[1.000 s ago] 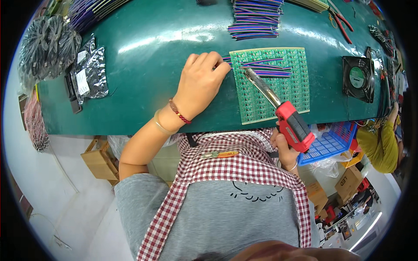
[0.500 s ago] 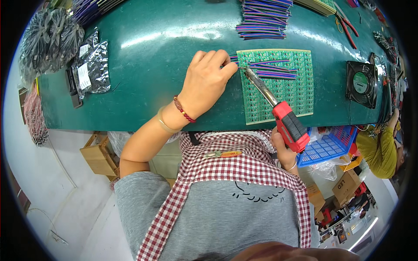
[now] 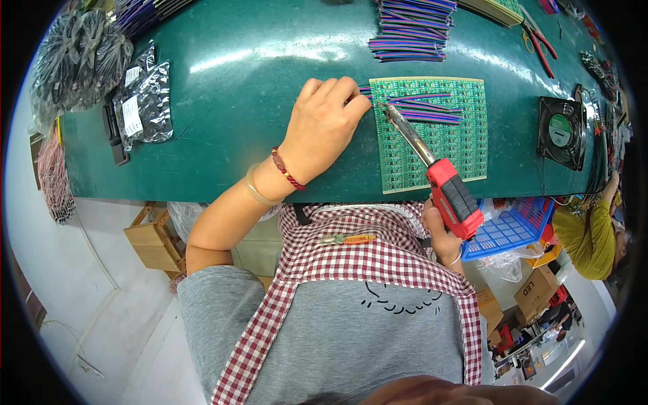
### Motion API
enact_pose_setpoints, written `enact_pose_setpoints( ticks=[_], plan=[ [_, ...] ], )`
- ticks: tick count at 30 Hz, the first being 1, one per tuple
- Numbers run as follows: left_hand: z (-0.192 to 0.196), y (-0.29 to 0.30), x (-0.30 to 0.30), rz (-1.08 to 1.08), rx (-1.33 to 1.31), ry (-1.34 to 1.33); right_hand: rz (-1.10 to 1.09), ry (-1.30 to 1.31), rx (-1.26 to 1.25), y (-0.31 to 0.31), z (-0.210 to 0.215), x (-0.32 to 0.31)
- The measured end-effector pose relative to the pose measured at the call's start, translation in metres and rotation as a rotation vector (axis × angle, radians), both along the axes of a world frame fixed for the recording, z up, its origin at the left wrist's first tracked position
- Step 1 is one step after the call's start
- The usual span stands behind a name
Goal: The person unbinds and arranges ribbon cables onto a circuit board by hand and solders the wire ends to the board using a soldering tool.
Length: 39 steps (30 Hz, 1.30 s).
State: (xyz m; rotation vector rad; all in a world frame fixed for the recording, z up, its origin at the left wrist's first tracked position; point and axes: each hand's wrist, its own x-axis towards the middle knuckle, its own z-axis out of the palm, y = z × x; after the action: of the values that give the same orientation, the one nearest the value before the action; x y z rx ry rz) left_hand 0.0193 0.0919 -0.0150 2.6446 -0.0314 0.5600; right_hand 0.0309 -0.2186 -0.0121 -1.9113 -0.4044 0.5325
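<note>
Shifted a little since 1 second ago: left hand (image 3: 324,131) now further right along the green table (image 3: 229,88), fingertips at the left edge of the green circuit board (image 3: 439,142) rather than short of it; soldering iron (image 3: 432,165) tip nudged up toward the board's top left corner.

Left hand palm down, fingers curled, pinching the near ends of a bundle of multicoloured ribbon wires (image 3: 422,108) lying across the upper part of the board. Red bead bracelet (image 3: 287,169) and a pale bangle on that wrist.

Right hand (image 3: 439,236) low at the table edge, mostly hidden behind the iron's red and black handle, wrapped around it in a firm grip. Metal shaft slanting up and left over the board, tip just beside the wire ends near the left fingertips; contact not possible to tell.

Board flat on the table near its front edge, directly ahead of the checked apron (image 3: 351,270).

Further back, a stack of the same coloured wires (image 3: 408,30). To the right, a black cooling fan (image 3: 560,131). Red-handled pliers (image 3: 536,37) at the far right. Silvery foil bags (image 3: 145,101) at the left, well apart from the hands. Blue plastic basket (image 3: 513,226) below the table edge on the right.
</note>
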Motion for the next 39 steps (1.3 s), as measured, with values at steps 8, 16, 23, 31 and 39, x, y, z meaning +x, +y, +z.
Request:
enact_pose_setpoints(
  ticks=[8, 16, 23, 31, 39],
  plan=[
    [-0.0006, -0.0002, -0.0002, -0.002, -0.019, -0.008, 0.012, -0.021, -0.027, -0.0008, 0.0023, 0.0000],
    [-0.0008, -0.0002, 0.0002, -0.006, 0.001, -0.005, -0.027, 0.023, 0.018, 0.0000, 0.0045, -0.0016],
    [0.0015, 0.0001, -0.0016, 0.012, 0.026, 0.047, 0.033, -0.007, -0.041, -0.0020, 0.0010, 0.0000],
    [0.0022, -0.0002, -0.0018, 0.014, 0.026, 0.046, 0.000, -0.054, -0.042, -0.0021, 0.0034, -0.0017],
    [0.0000, -0.0020, -0.0002, 0.007, 0.039, -0.019, -0.062, 0.065, 0.036, -0.0011, 0.0037, -0.0040]
  ],
)
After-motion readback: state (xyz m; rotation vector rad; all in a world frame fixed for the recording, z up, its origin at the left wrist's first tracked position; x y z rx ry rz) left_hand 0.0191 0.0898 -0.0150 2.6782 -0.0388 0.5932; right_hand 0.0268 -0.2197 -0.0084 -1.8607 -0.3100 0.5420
